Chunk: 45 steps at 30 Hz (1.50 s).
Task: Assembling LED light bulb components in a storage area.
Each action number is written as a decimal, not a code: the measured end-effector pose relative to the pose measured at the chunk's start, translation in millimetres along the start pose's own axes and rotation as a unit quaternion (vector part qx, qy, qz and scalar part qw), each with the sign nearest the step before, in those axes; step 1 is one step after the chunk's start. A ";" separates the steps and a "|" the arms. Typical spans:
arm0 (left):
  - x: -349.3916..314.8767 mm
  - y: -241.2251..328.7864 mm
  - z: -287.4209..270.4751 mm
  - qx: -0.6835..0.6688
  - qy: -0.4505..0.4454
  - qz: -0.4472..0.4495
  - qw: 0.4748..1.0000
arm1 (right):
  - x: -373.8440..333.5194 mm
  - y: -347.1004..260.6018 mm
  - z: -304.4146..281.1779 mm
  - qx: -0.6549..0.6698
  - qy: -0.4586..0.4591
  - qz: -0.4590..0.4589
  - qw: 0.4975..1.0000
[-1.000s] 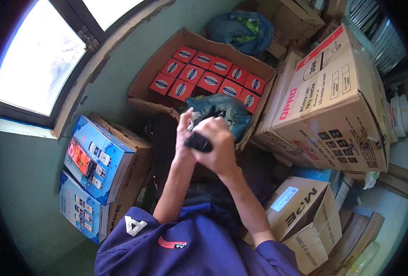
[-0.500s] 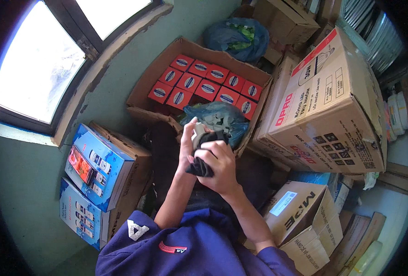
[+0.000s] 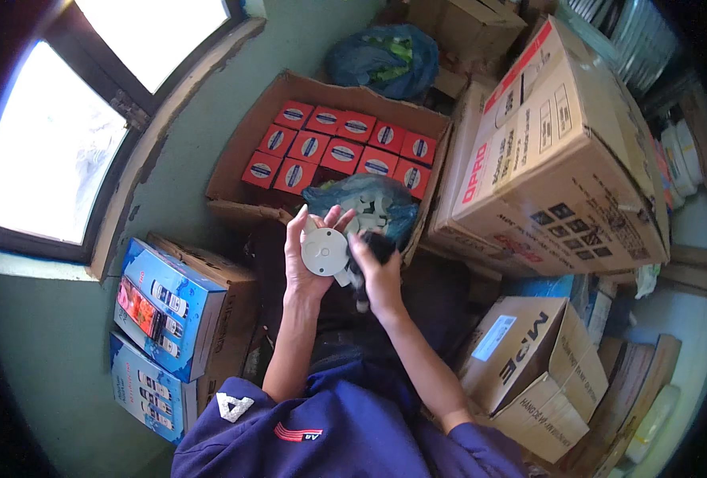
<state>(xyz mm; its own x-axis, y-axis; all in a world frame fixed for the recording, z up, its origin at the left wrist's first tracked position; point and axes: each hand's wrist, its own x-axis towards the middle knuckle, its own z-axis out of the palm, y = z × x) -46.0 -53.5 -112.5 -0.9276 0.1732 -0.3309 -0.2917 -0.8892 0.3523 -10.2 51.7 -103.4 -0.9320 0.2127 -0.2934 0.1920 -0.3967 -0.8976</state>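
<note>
In my left hand [image 3: 296, 253] lies a round white plastic fixture [image 3: 324, 252], its flat disc with small dark holes turned up to me. The fingers wrap around its far edge and the thumb side. My right hand [image 3: 382, 280] is closed on a black cloth [image 3: 376, 248], close against the right side of the fixture; motion blurs those fingers. Just beyond both hands, a blue plastic bag [image 3: 401, 209] with white plastic pieces in it rests in an open carton [image 3: 246, 135]. Rows of small red boxes [image 3: 341, 155] fill the rest of that carton.
Blue printed boxes [image 3: 166, 315] are stacked at the left by the wall. A large cardboard box [image 3: 544, 175] stands at the right, with a smaller opened carton [image 3: 520, 350] nearer me. Another blue bag [image 3: 381, 60] sits at the back. A window [image 3: 58, 143] is at upper left.
The white fixture has turned so its round face shows, and my hands have moved slightly apart. The black cloth has shifted to its right side. The whole view has shifted a little.
</note>
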 end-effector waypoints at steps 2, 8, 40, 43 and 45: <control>2.4 -2.9 -6.9 0.029 0.005 0.000 1.000 | 0.8 3.3 0.4 0.067 0.072 0.029 0.995; 34.8 10.9 -36.7 -0.102 0.130 -0.027 0.986 | -14.4 26.7 -53.5 -0.033 -0.008 0.108 0.994; 258.0 -174.1 -182.9 0.890 0.055 0.030 0.452 | -33.3 41.1 -189.0 0.417 0.071 0.261 0.868; 275.6 -182.5 -192.8 0.832 0.151 -0.030 0.533 | -39.2 38.5 -197.0 0.439 0.108 0.227 0.862; 281.0 -178.7 -197.1 0.796 0.193 -0.016 0.574 | -38.9 38.1 -200.5 0.468 0.089 0.198 0.857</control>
<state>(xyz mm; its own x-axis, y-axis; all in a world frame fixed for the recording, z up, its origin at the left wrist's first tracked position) -208.6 70.6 -440.9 -0.8849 -0.2013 -0.4200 -0.4355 0.6774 0.5929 95.0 207.3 -192.1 -0.7732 -0.0041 -0.6341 0.0744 -0.9936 -0.0844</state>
